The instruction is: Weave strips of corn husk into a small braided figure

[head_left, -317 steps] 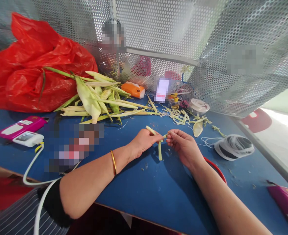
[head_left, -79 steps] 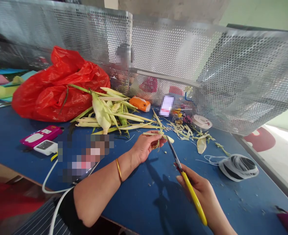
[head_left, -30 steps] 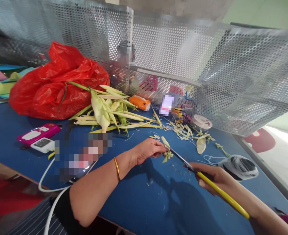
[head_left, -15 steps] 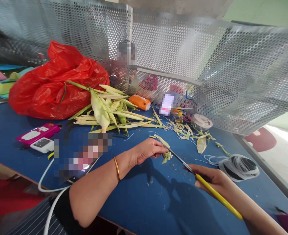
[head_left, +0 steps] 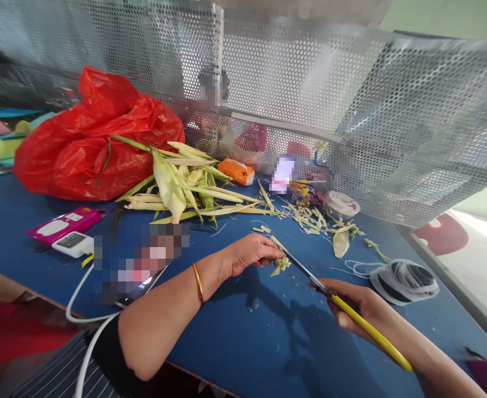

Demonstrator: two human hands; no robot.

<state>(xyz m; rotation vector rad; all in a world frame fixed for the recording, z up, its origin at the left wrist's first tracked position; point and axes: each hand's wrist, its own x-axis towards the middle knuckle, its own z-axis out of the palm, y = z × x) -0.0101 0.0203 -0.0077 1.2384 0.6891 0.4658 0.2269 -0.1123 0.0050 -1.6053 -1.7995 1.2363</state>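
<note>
My left hand [head_left: 255, 255] is closed in a pinch on a small bundle of pale green corn husk [head_left: 281, 265], just above the blue table. A narrow husk end sticks up beside its fingertips. My right hand [head_left: 357, 307] grips scissors [head_left: 345, 315] with a long yellow handle. Their metal blades reach toward the left fingertips, touching or very near the husk; whether they are parted I cannot tell. Short cut husk pieces [head_left: 263, 229] lie behind my left hand.
Corn husks [head_left: 171, 190] are heaped by a red plastic bag [head_left: 102, 143]. Husk scraps [head_left: 309, 218], a spool of white thread [head_left: 404, 282] and an orange tissue pack [head_left: 237, 171] lie around. A phone [head_left: 143, 276] and white cable [head_left: 88, 359] are by my left arm. A perforated metal screen [head_left: 284, 72] stands behind.
The longer husk strip at my left fingertips has become shorter, and another small cut piece lies on the table behind the hand. Both hands have stayed nearly in place.
</note>
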